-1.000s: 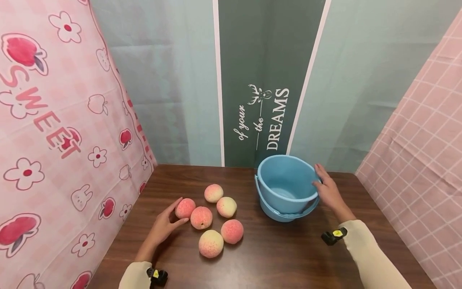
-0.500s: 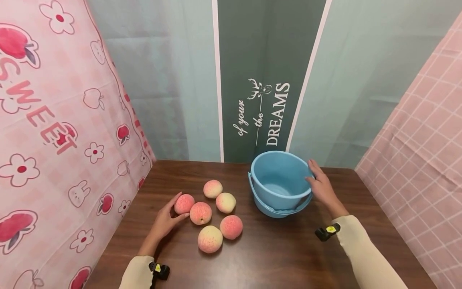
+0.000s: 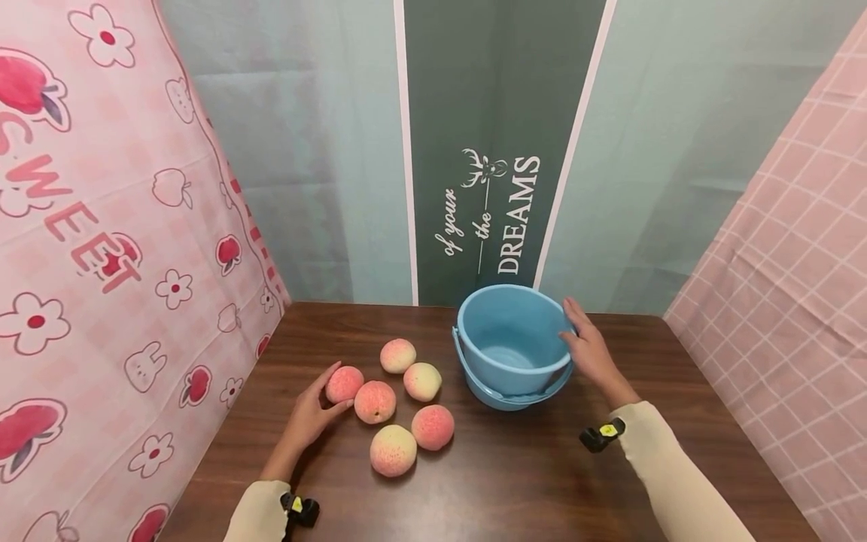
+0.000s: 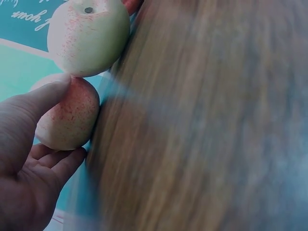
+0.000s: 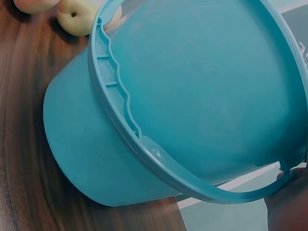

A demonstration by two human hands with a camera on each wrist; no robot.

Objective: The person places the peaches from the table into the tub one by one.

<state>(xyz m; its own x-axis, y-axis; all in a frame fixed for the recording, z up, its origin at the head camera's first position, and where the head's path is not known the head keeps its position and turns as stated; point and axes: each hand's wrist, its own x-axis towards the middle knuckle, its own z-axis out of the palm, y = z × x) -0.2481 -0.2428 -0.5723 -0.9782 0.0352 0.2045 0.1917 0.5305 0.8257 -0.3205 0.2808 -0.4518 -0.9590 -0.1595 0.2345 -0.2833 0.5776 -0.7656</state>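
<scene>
My left hand (image 3: 308, 421) holds the leftmost pink peach (image 3: 344, 385), which rests on the table. In the left wrist view the thumb lies on this peach (image 4: 72, 115) and the fingers reach under its other side; a paler peach (image 4: 89, 41) touches it. On the right stands a light blue bucket (image 3: 482, 369), upright, its handle (image 3: 518, 400) hanging down in front. My right hand (image 3: 596, 357) grips the bucket's right rim, thumb over the edge and fingers outside. The right wrist view shows the bucket's wall (image 5: 91, 139) and only a corner of the hand (image 5: 291, 202).
More peaches lie loosely grouped between the left hand and bucket: a pink one (image 3: 375, 402) beside the held peach, a yellowish one (image 3: 393, 451) in front, and another pale one (image 3: 423, 382) nearest the bucket. Cloth hangs behind the brown wooden table (image 3: 515, 482) and at both sides.
The right hand has shifted the bucket left along the table, closer to the peaches. The left hand stays at the leftmost peach. The head view has tilted slightly.
</scene>
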